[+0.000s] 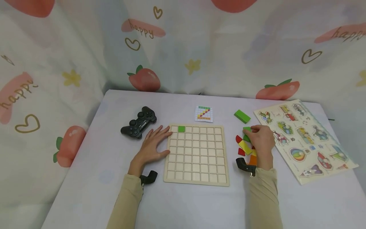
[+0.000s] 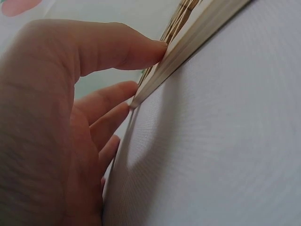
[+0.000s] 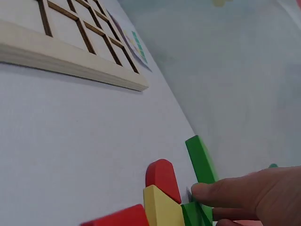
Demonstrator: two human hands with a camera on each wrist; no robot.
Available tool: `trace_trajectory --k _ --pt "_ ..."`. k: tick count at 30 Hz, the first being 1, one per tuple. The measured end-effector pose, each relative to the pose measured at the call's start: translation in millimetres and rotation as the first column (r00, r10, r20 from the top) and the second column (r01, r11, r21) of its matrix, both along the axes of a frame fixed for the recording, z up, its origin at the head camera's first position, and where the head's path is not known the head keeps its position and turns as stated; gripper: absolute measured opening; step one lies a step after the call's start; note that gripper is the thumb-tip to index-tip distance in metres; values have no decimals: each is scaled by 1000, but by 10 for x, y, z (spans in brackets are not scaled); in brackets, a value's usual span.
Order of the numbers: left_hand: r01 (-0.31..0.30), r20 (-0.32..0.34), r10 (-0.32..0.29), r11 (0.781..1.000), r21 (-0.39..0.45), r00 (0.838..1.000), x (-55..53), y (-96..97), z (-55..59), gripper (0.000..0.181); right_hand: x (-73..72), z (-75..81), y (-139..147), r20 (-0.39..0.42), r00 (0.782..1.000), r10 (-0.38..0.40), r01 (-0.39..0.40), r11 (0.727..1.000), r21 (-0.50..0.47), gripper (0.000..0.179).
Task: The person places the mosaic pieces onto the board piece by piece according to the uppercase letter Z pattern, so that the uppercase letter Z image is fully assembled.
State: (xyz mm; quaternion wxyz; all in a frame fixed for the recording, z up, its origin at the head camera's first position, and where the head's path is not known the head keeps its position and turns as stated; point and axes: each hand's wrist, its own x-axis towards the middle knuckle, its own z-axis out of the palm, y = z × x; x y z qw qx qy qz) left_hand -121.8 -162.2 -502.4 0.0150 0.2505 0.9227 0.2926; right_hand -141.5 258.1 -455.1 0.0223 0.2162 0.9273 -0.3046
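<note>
Left hand [image 1: 152,144] spread, touching grid board [image 1: 195,151], right hand [image 1: 262,140] apparently pinching green block [image 1: 246,138]

Before you stands a counter [image 1: 91,178] with a white surface; past its far edge hangs a pale cloth backdrop [image 1: 234,63], which also runs down your left side; on it you see red fruits [image 1: 145,80] with green leaves, yellow flowers [image 1: 193,66], brown heart outlines [image 1: 311,56] and "happy" lettering [image 1: 143,29] over pink patches; the light is soft, without glare.
</note>
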Motion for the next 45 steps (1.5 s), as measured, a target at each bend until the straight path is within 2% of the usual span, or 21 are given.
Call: trace_trajectory --k 6,9,13,17,21,25,29,33,35,38,41,45 --pt "-3 -4 3 1000 -1 1000 3 -2 -14 75 -28 -9 -48 -20 1000 14 -13 1000 11 42" --pt "-3 -1 3 1000 -19 1000 -2 2 -27 75 -28 9 -93 -60 998 4 -4 1000 3 36" --pt "-7 2 8 999 -32 1000 -8 -1 -33 75 -36 3 -189 -200 980 -9 -1 999 -50 27" --pt "-5 1 5 1000 -23 1000 -13 -5 -27 75 -71 -41 -343 -339 941 -18 -38 987 -159 22" --pt "-3 3 3 1000 -26 1000 -16 -11 -45 75 -104 -97 -567 -449 894 4 -137 954 -265 19" --pt "-5 6 5 1000 -28 1000 -16 -17 -56 75 -114 -121 -858 -525 846 92 -283 912 -296 17" --pt "-2 1 2 1000 -17 1000 -14 -10 -30 75 -110 -142 -1136 -542 823 171 -392 862 -323 15" --pt "0 -1 0 1000 -17 1000 -14 -5 -13 75 -100 -191 -1365 -541 812 219 -449 826 -340 12" --pt "0 1 0 1000 -24 1000 -18 -3 -12 75 -89 -223 -1455 -538 805 251 -469 824 -318 11" --pt "1 5 0 1000 -30 1000 -21 1 -6 75 -77 -267 -1556 -542 782 309 -499 830 -247 10" --pt "1 6 -1 1000 -29 1000 -20 2 -5 75 -82 -302 -1620 -567 741 359 -517 844 -142 9" --pt "-3 6 3 1000 -21 1000 -15 -4 1 75 -93 -325 -1670 -585 696 417 -537 843 -38 8"
